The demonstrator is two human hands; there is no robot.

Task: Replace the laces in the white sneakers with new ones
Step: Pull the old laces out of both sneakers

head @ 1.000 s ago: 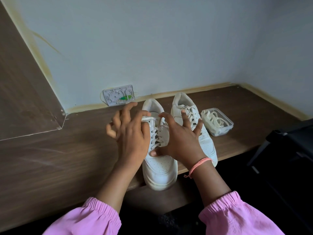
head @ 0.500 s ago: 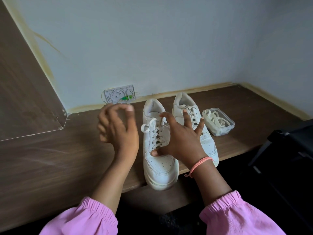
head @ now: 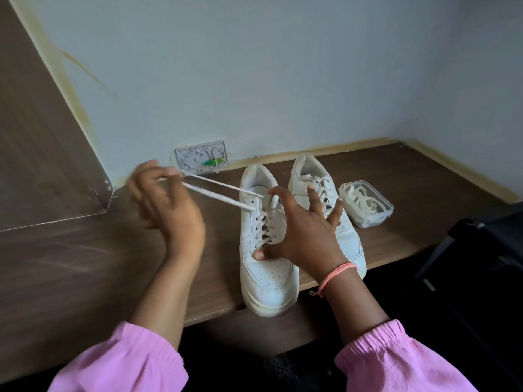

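Two white sneakers stand side by side on the brown bench (head: pixel 85 264), toes toward the person; the nearer sneaker (head: pixel 266 250) overhangs the front edge with its toe, and the second sneaker (head: pixel 314 179) sits just to its right. The left hand (head: pixel 167 205), blurred, has its grip curled on two strands of the old lace (head: pixel 218 190), drawn taut to the left from the top eyelets; which fingers pinch them is hard to tell. The right hand (head: pixel 305 233) lies spread across the nearer sneaker's tongue, fingers straight, thumb on the vamp. A clear plastic box (head: pixel 368 205) of coiled new laces sits right of the pair.
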